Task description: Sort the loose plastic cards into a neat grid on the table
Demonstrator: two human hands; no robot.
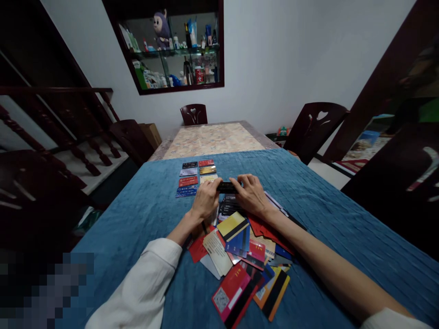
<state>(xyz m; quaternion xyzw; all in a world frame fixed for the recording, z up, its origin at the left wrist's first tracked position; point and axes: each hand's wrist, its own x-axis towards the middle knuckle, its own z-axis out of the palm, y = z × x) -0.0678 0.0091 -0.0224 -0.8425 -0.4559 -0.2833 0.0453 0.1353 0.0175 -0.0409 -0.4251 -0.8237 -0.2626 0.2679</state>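
My left hand [206, 199] and my right hand [251, 193] are side by side on the blue tablecloth [147, 214], both pinching a small stack of black cards [227, 187] held between their fingertips. Just beneath the hands lies a loose heap of many coloured plastic cards [240, 256], red, blue, yellow and black, spreading toward me. Beyond my left hand, several cards [196, 177] are laid flat in two neat columns.
The table's far half shows a bare patterned top [212, 139]. Dark wooden chairs [313, 128] stand at the right, the far end and the left. A wall cabinet [174, 45] with bottles hangs behind. A stair railing [68, 132] runs along the left.
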